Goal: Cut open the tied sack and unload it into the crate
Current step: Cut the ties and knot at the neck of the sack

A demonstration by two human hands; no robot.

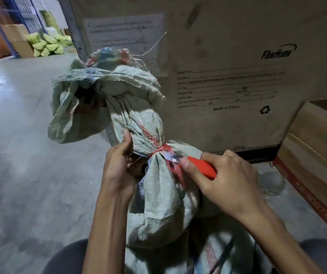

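Right grip (226, 180) closes round the red cutter (202, 167), blade at the red tie (161, 149) of the sack (164, 196) standing between the knees (67, 258); left grip (119, 167) clutches the neck beside it. A slip could nick that hand.

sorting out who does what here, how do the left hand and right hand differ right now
The left hand grips the sack at the red tie; the right hand holds a red-handled cutter. The left hand is left of the tie, thumb up along the neck; the right hand is on its right, blade at the tie. Both are bare.
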